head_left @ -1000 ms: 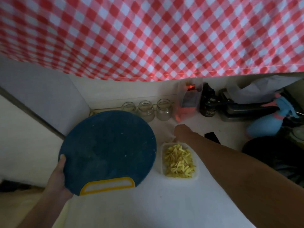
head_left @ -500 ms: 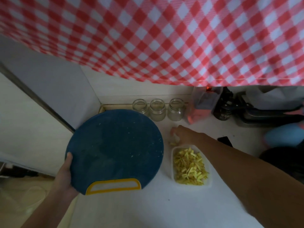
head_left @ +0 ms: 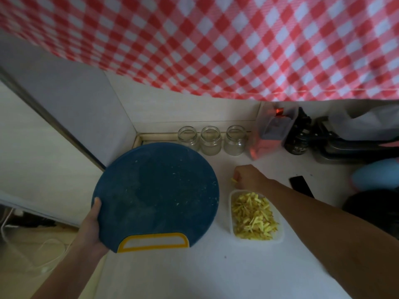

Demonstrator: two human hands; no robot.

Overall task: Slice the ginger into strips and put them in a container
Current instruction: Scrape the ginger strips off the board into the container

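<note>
Right hand just pinched a stray ginger strip beyond the container | left hand gripping bare board | I reckon last pickups

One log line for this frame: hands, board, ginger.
left hand grips cutting board | right hand pinches stray strip just beyond container | ginger strips in container | phase: collecting strays

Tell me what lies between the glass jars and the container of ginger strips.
The head view shows the right hand there, pinching a loose ginger strip; the rest is bare white table.
</note>
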